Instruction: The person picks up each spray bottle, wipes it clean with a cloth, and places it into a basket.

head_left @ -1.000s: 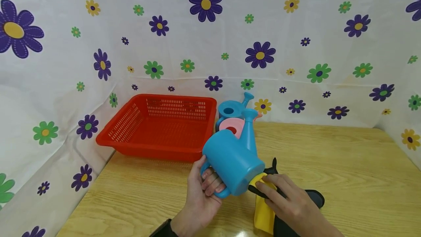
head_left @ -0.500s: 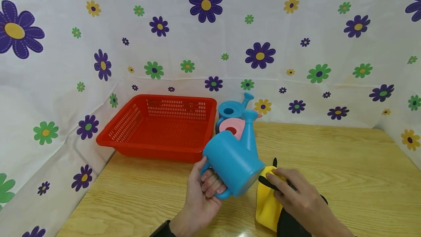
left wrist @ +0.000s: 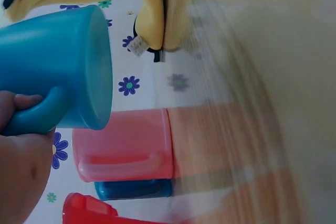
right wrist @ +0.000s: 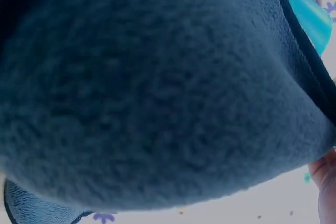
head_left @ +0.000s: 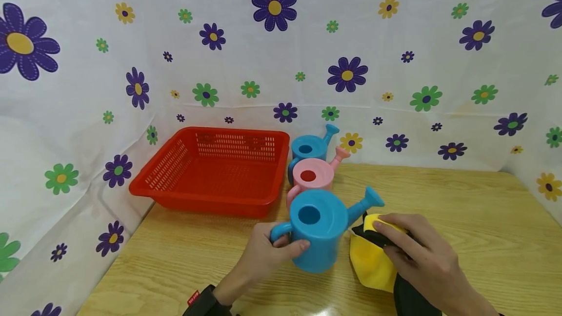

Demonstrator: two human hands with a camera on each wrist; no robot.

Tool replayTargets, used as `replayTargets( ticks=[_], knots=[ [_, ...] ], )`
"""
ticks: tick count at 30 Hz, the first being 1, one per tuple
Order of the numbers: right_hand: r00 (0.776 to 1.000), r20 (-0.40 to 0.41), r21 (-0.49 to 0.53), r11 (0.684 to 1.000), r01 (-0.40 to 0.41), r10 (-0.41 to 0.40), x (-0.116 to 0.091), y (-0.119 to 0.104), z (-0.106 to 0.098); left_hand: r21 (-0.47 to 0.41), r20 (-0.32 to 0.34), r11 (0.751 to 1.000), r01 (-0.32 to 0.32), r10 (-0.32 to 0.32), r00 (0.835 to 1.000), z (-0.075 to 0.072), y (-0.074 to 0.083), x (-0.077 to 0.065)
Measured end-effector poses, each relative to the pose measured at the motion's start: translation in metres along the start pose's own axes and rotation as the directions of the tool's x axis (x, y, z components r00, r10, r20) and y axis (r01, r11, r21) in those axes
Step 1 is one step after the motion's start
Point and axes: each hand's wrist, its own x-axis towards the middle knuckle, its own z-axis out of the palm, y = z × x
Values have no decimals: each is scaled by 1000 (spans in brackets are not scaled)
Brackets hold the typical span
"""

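Observation:
In the head view my left hand (head_left: pixel 270 252) grips the handle of a blue watering can (head_left: pixel 322 233), thumb against its side. The can is upright, its spout pointing right. Its base is above the tabletop in the left wrist view, where the can (left wrist: pixel 52 61) is seen from the side. My right hand (head_left: pixel 432 257) pinches a bunched cloth (head_left: pixel 373 267), yellow on one side and dark grey on the other, just right of the can. The cloth's grey side (right wrist: pixel 157 93) fills most of the right wrist view and hides much of that hand's work.
A pink watering can (head_left: pixel 313 174) and another blue watering can (head_left: pixel 309 148) stand in a row behind the held one. To their left is a red slotted basket (head_left: pixel 210 208). Flower-printed sheeting (head_left: pixel 395 52) backs the wooden table (head_left: pixel 461 208).
My left hand has turned the watering can from tilted, base toward the right hand, to upright with the spout rightward. My right hand has moved the cloth rightward, away from the can's base.

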Motion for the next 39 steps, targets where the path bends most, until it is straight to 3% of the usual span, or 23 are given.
replayTargets(
  ticks=[4, 7, 11, 14, 20, 23, 28, 35, 39],
  knots=[
    [996, 93, 29, 1000, 12, -15, 12, -6, -4, 171, 136, 973, -156, 134, 982, 5, -6, 4],
    [984, 176, 5, 1000, -7, 6, 21, -10, -4, 211, 194, 954, -215, 174, 965, 10, -10, 5],
    [969, 246, -22, 1000, -20, 25, 30, -13, 1, 222, 237, 944, -245, 191, 953, 15, -11, 6],
    [962, 272, -53, 998, -23, 37, 35, -15, 6, 240, 262, 923, -300, 236, 936, 18, -10, 6],
    [950, 309, -60, 997, -39, 56, 38, -18, 15, 294, 289, 842, -452, 372, 882, 20, -13, 7],
    [947, 319, -29, 999, -36, 43, 37, -18, 16, 310, 295, 819, -483, 400, 868, 19, -13, 7],
    [948, 318, 74, 997, 12, -35, 34, -20, 15, 313, 295, 817, -485, 401, 867, 16, -11, 7],
    [925, 345, 171, 979, 107, -161, 25, -25, 11, 225, 266, 929, -293, 231, 936, 8, -9, 8],
    [916, 355, 176, 976, 131, -187, 22, -27, 10, 237, 243, 934, -268, 210, 947, 4, -9, 8]
  ],
)
